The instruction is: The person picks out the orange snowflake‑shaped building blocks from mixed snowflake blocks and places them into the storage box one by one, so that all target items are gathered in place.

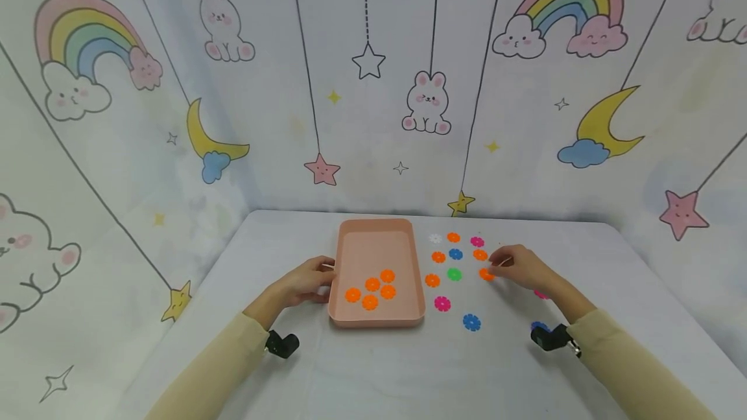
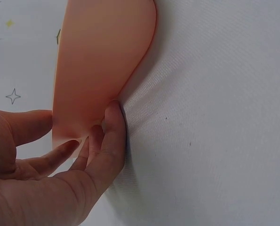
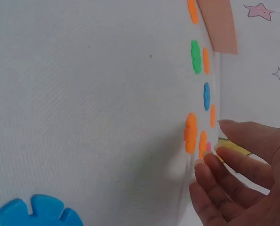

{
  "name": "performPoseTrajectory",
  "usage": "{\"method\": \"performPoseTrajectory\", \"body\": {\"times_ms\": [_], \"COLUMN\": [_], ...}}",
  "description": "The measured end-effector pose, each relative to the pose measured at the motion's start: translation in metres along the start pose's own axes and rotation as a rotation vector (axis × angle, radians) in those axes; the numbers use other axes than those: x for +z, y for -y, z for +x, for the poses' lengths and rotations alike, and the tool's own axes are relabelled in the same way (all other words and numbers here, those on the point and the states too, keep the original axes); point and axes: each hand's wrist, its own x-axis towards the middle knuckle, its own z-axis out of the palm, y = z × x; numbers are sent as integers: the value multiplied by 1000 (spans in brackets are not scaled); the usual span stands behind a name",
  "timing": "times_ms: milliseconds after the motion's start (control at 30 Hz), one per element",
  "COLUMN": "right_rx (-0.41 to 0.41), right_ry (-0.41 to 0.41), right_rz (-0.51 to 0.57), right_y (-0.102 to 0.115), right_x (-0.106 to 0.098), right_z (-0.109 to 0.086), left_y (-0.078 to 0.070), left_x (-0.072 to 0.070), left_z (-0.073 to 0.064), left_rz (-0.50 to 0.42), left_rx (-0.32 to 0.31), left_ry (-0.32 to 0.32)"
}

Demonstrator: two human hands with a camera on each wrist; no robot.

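My left hand (image 1: 312, 279) holds the left side of a shallow peach tray (image 1: 373, 238). In the left wrist view, one digit meets the tray's rim and another touches the lower edge of its wall (image 2: 102, 56). Several orange notched plastic discs (image 1: 372, 284) lie inside the tray's near half. To the right, my right hand (image 1: 519, 266) hovers over an orange disc (image 1: 486, 274), thumb and fingers apart. The right wrist view shows nothing between these fingers, with an orange disc (image 3: 190, 133) just beyond the fingertips.
Scattered on the white table (image 1: 408, 374) right of the tray are a white disc (image 1: 435, 238), a green disc (image 1: 454, 274), blue ones (image 1: 471, 322), pink ones (image 1: 442, 304) and more orange ones (image 1: 438, 256). A cartoon-printed backdrop (image 1: 373, 115) stands behind.
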Motion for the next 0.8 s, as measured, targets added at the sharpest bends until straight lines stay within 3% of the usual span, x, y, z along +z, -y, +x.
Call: {"method": "performPoseTrajectory", "body": {"times_ms": [233,500,800], "right_rx": [58,134,106], "right_ry": [22,26,-6], "right_rz": [30,27,-11], "right_y": [-16,-16,-7], "right_x": [4,13,13], "right_z": [4,10,6], "left_y": [1,1,0], "left_x": [0,-1,-1], "left_z": [1,0,-1], "left_rz": [0,1,3], "left_rx": [1,17,11], "left_ry": [4,24,26]}}
